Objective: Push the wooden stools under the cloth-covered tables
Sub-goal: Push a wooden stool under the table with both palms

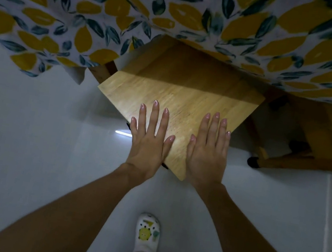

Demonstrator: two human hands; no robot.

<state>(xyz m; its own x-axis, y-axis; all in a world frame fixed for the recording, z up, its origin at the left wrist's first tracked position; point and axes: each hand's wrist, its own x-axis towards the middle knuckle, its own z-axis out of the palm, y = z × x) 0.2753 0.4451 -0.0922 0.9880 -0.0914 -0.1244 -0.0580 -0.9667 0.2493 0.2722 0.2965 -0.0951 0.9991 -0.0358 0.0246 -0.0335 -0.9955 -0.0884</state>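
A light wooden stool (180, 88) with a square seat stands turned corner-first toward me, its far half in shadow under the hanging edge of the tablecloth (180, 13), which is white with yellow and blue leaves. My left hand (150, 136) lies flat on the seat's near left edge, fingers spread. My right hand (208, 149) lies flat on the near right edge, fingers together. Neither hand grips anything. The stool's legs are mostly hidden beneath the seat.
A second wooden stool (331, 137) sits to the right, partly under the cloth, one dark-tipped leg (254, 162) sticking out. A wooden table leg (103, 71) shows at the left below the cloth. The floor (36, 136) is pale tile. My white shoe (146, 237) is below.
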